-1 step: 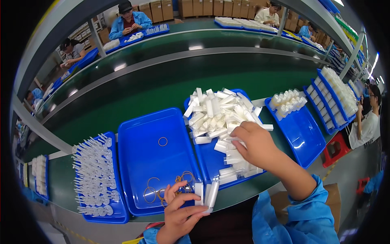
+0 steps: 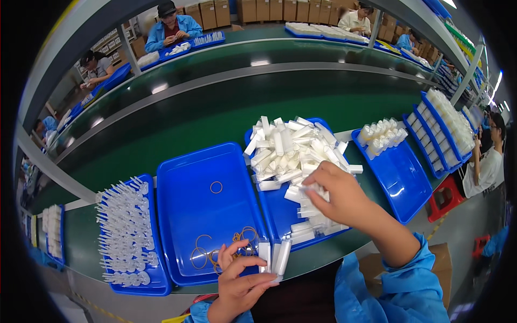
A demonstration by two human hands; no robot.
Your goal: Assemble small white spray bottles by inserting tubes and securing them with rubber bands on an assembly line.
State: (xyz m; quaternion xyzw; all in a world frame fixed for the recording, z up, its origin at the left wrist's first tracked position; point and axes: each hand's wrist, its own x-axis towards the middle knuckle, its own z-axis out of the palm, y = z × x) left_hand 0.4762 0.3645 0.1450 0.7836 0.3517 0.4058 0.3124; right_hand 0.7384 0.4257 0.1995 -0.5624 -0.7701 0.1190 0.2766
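Observation:
My left hand [image 2: 242, 280] is closed round a few slim white packets with clear wrapping [image 2: 280, 257], held upright at the near edge of the blue tray with rubber bands. Above a heaped blue tray [image 2: 280, 207], my right hand [image 2: 339, 195] has its thumb and fingers bent together in a pinch. A white packet [image 2: 318, 189] shows between them, partly hidden by the fingers. Beneath and beyond that hand lies a loose pile of the same white packets [image 2: 285, 148]. Tan rubber bands [image 2: 202, 252] lie near my left fingers, some hidden behind them.
The rubber-band tray [image 2: 183, 183] adjoins a blue tray of clear plastic parts with thin stems [image 2: 126, 231]. To the right, another blue tray [image 2: 396, 177] holds bundled white packets [image 2: 381, 135], beside stacked full trays [image 2: 439, 134]. A green conveyor belt [image 2: 204, 116] runs behind; co-workers sit beyond it.
My right hand has shifted slightly, its fingertips drawing closer together at the packet. My left hand and its packets stay in place.

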